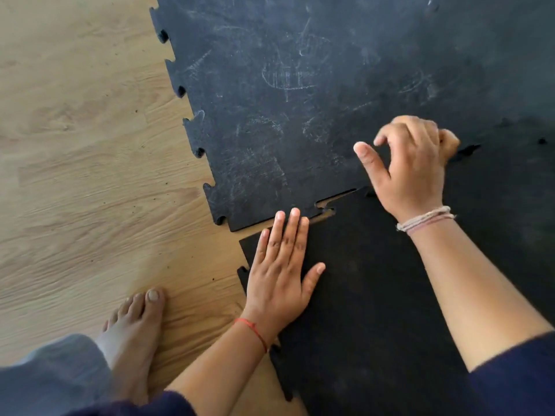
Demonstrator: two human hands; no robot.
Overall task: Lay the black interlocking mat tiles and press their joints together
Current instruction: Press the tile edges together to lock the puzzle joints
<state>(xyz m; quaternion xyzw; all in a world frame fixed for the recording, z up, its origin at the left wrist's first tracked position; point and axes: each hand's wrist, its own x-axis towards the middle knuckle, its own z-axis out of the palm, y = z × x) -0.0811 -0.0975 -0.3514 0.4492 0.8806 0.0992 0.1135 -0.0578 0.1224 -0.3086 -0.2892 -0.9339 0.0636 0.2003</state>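
Our left hand [280,265] lies spread flat on the near tile [375,295] at lower centre; our right hand [411,166], fingers curled, presses the seam with the scuffed tile [300,85] above.

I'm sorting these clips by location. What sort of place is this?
Probably an indoor room, perhaps a home being fitted with exercise flooring: light wood-look plank floor, scuffed black interlocking rubber mat tile, and a bare foot beside it.
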